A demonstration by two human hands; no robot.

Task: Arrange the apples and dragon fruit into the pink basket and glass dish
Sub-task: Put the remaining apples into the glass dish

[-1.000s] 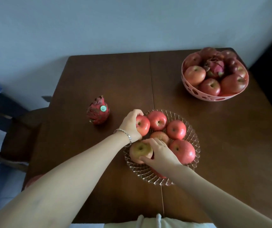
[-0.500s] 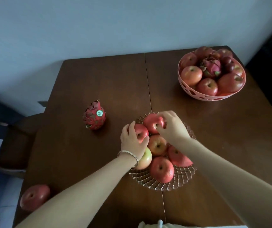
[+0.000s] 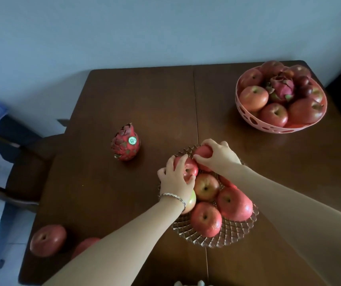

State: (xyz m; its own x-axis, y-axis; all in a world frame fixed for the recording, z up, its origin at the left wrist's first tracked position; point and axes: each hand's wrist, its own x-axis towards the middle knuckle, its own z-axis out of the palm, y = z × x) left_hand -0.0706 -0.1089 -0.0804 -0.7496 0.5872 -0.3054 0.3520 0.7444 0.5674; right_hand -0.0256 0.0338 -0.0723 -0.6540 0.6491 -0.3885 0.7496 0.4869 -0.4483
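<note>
On a dark wooden table (image 3: 144, 100), a person's two hands meet over the far side of a glass dish (image 3: 230, 237) heaped with apples. The left hand (image 3: 175, 179), a chain bracelet (image 3: 173, 196) at its wrist, curls its fingers round a red apple (image 3: 191, 169). The right hand (image 3: 220, 156) grips a second apple (image 3: 203, 151) just beyond it, and the fingertips of the two hands are almost touching. Other apples fill the near side of the dish. A loose dragon fruit (image 3: 126, 143) stands upright on the table left of the hands, apart from the dish. The pink basket (image 3: 248, 118), holding apples and another dragon fruit (image 3: 282, 89), sits at the far right corner. Two loose apples (image 3: 47, 240) lie at the near left corner, one half hidden by the left forearm.
</note>
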